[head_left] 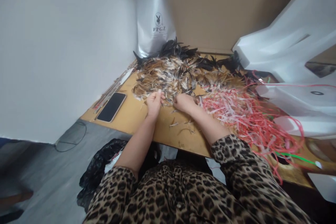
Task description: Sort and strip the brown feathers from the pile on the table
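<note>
A wide heap of brown, white and black feathers (168, 73) lies on the wooden table. At its near edge my left hand (154, 102) is closed in a pinch, thumb and fingertips together; whatever is between them is too small to name. Just to the right, my right hand (184, 103) has its fingers curled shut against the feathers, and their tips are partly hidden. A short gap separates the two hands. Several loose feathers (183, 124) are scattered on the table below my right hand. Beside my right forearm spreads a tangle of pink and red plastic strips (241, 112).
A phone (111, 107) lies at the table's left edge near thin sticks (112, 89). A white PPGZ bag (157, 17) stands behind the feathers. White plastic sheeting (283, 49) is at the right, near a green strip (296, 155). A black plastic bag (97, 171) sits below left.
</note>
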### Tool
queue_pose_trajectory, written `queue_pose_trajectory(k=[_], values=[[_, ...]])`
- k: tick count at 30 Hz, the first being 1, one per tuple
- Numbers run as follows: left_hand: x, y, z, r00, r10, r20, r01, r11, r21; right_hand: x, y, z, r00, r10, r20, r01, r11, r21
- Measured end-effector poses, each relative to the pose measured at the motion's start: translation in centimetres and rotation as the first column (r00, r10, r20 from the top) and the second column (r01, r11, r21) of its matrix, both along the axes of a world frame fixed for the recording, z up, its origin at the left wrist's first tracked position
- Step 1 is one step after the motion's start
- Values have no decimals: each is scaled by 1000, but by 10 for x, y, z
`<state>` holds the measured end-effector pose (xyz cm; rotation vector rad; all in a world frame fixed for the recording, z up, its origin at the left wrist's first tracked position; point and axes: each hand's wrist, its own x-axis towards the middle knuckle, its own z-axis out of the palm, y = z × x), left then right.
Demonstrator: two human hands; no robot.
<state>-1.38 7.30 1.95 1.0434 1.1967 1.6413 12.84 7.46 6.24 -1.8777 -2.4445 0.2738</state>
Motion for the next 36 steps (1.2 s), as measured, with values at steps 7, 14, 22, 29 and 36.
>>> queue_pose_trajectory(k=[7, 14, 22, 29, 36], values=[[0, -1, 0, 997, -69, -41, 69, 998, -5, 12, 4, 1, 998, -5, -68, 2, 999, -42], [-3, -1, 0, 986, -166, 16, 165, 986, 13, 36, 19, -7, 755, -76, -652, -157, 943, -293], [2, -5, 1, 921, -379, 87, 383, 923, -37, 27, 23, -16, 357, -114, -927, -219, 955, -201], [4, -4, -1, 918, -371, 141, 380, 924, -45, 15, 17, -20, 223, -123, -967, -146, 977, -158], [3, -4, -4, 903, -421, 83, 427, 902, -68, 5, 12, -24, 117, -150, -982, -143, 976, -166]])
